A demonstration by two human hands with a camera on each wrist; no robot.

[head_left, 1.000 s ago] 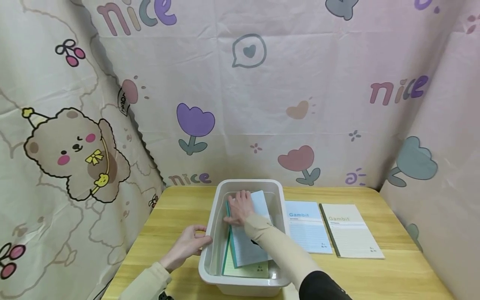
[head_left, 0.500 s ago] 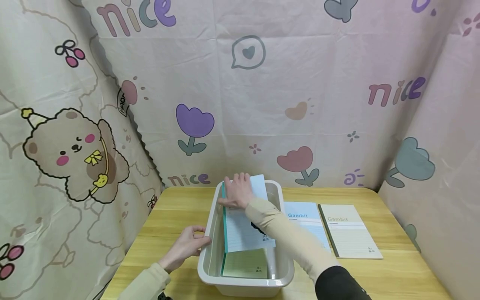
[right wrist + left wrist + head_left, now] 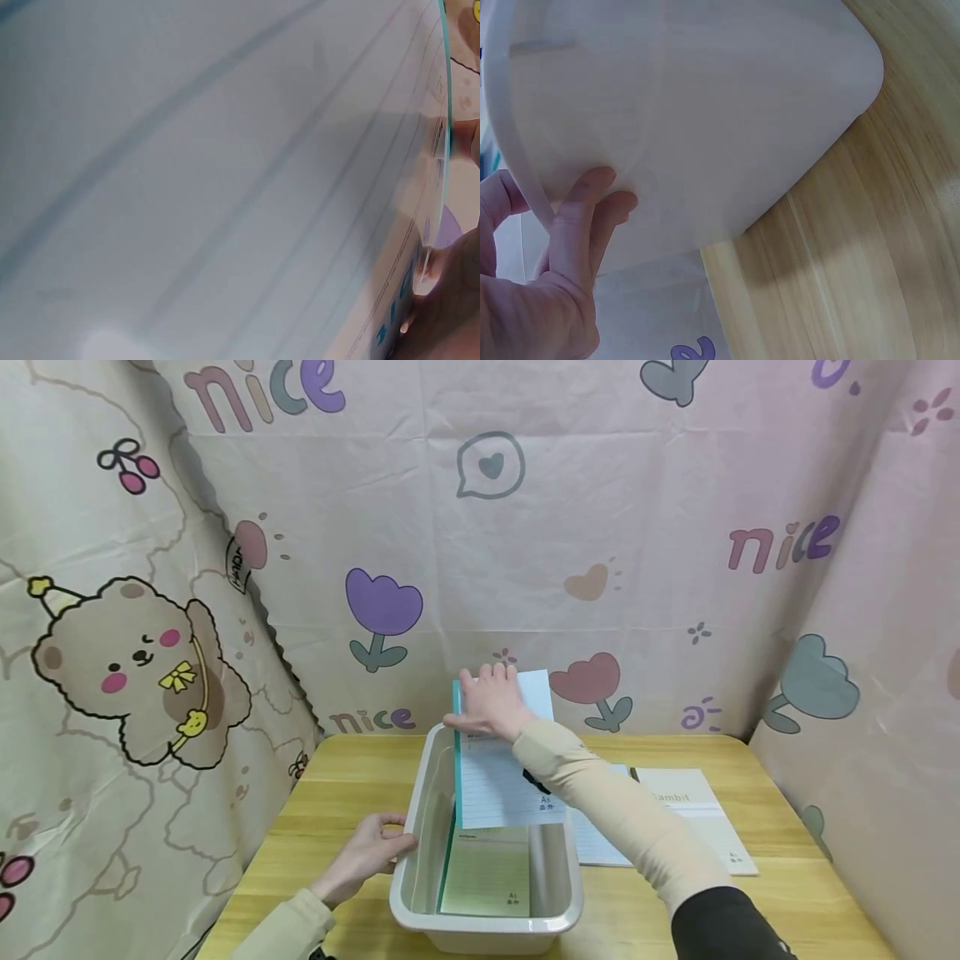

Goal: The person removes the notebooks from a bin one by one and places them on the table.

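My right hand [image 3: 495,700] grips a light blue notebook [image 3: 506,785] with a teal spine, lifted and tilted over the far part of a white plastic bin [image 3: 417,827]. The thumb lies at the spine side and the fingers reach the top edge. In the right wrist view the notebook's lined cover [image 3: 247,165] fills most of the picture. My left hand [image 3: 367,852] pinches the bin's left rim; the left wrist view shows its fingers [image 3: 592,195] against the bin's outer wall. A pale green notebook [image 3: 491,872] lies inside the bin, its upper part covered by the blue one.
On the wooden table [image 3: 337,777], right of the bin, lie another blue notebook [image 3: 600,843], partly behind my right forearm, and a cream notebook [image 3: 701,810] with a dark spine. Printed curtains [image 3: 465,568] hang behind the table and at both sides.
My right hand has lifted the blue notebook up and away from me, out of the bin, uncovering more of the green notebook. The left hand stays at the rim.
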